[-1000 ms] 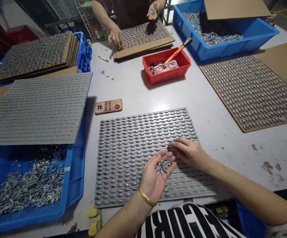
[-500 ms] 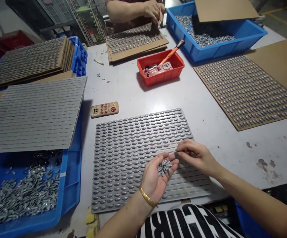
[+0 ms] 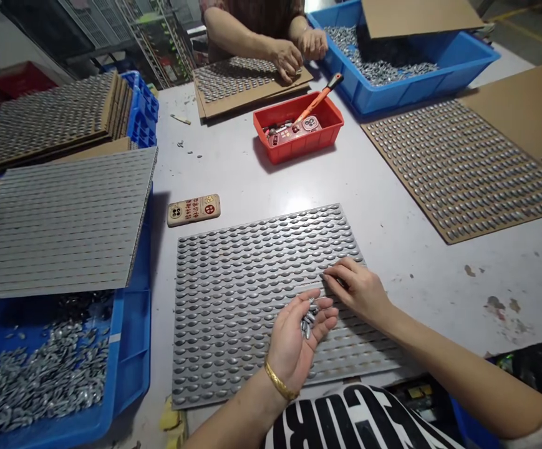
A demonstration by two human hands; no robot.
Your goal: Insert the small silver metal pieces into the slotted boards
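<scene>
My left hand is palm up and cupped around several small grey oval metal pieces. It hovers over a grey slotted board lying in front of me. Rows of the same oval pieces cover the board's far and left parts. Bare slots show at its near right, partly hidden by my hands. My right hand is pinched at the board's right part, its fingertips down at a row on a small grey oval piece they mostly cover.
A phone lies beyond the board. Farther back are a red bin with an orange-handled tool and a blue tub of pieces. Another blue tub stands left under a grey board. Across the table, another person's hands work at a filled board.
My right hand has moved slightly left and up along the row. The pieces in my left palm have shifted and look fewer. The co-worker's hands have moved apart.
</scene>
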